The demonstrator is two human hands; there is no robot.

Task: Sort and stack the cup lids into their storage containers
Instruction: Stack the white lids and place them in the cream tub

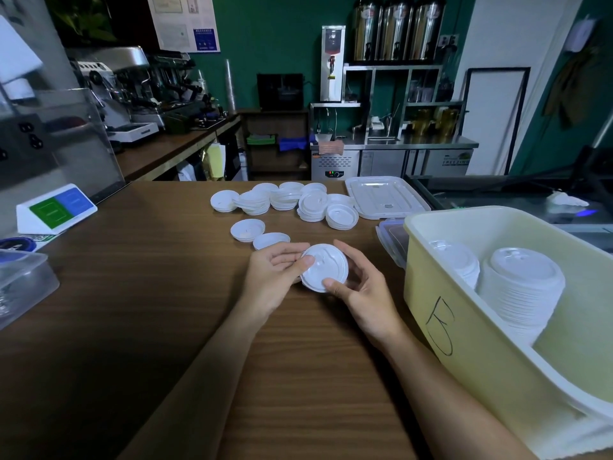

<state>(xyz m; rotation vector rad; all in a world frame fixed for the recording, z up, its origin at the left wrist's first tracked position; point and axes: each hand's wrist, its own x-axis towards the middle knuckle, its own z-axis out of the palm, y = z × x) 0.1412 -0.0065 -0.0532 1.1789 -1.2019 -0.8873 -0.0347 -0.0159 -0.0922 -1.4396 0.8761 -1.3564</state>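
White plastic forms the cup lid (324, 267) held just above the wooden counter (166, 293), near the middle of the view, top face up and tipped a little toward the camera. The left hand (275, 280) pinches its rim on the 9 o'clock side, with the thumb on the top face and the fingers curled behind the edge. The right hand (361, 293) grasps the rim at about 5 o'clock, thumb pressed on top, fingers wrapped around the far side.

Taking the held lid as the centre of the dial, two single lids (247, 230) lie upside down on the counter at 11 o'clock, just beside each other and near the left fingers. Farther out at 12 o'clock, loose piles of lids (285, 200) lean against one another in a ragged row. A clear flat cover (386, 197) lies at 1 o'clock, touching the right end of that row.

At 3 o'clock stands a pale yellow bin (464, 327) with a black hand-drawn mark on its near wall. Inside it a tall stack of lids (524, 287) stands, and a shorter stack (454, 260) sits at its 10 o'clock. A clear box with blue clips (393, 240) shows partly behind the bin's near corner.

At 9 o'clock, by the frame edge, sits a clear plastic tub (23, 283); a white sign with green and blue panels (56, 207) stands at 10 o'clock.
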